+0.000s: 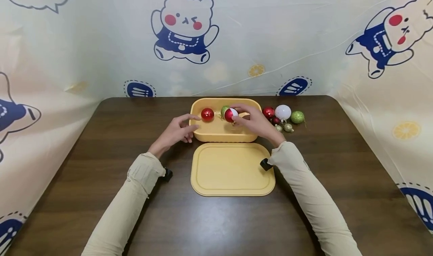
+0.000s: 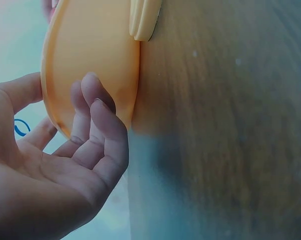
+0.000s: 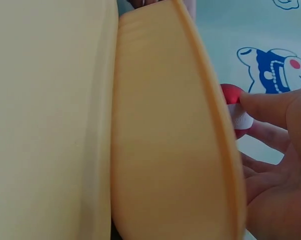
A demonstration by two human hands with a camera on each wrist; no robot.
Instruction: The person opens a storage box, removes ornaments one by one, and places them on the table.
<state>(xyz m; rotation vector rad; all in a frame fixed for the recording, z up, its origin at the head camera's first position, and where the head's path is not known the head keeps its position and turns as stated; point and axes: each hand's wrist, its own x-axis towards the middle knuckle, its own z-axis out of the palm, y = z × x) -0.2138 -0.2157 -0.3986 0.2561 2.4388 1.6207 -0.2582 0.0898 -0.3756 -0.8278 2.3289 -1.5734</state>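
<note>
A red-and-white Christmas ball [image 1: 230,115] is pinched between the thumb and fingers of my right hand [image 1: 258,123], above the yellow plastic box [image 1: 223,137]. Inside the box lies a shiny red ball [image 1: 207,114]; a green glitter ball [image 1: 224,111] is partly hidden behind the held one. My left hand [image 1: 176,130] is at the box's left end, thumb and index finger reaching over the rim. The left wrist view shows its other fingers [image 2: 108,125] loosely bent outside the wall. In the right wrist view, the rim partly covers the held ball [image 3: 239,116].
A flat yellow lid [image 1: 233,169] lies on the dark wooden table [image 1: 203,226], just in front of the box. Right of the box sit a white ball [image 1: 283,112], a green ball [image 1: 297,117], red balls [image 1: 268,112] and small gold ones [image 1: 288,128]. A printed cloth [image 1: 236,30] hangs behind.
</note>
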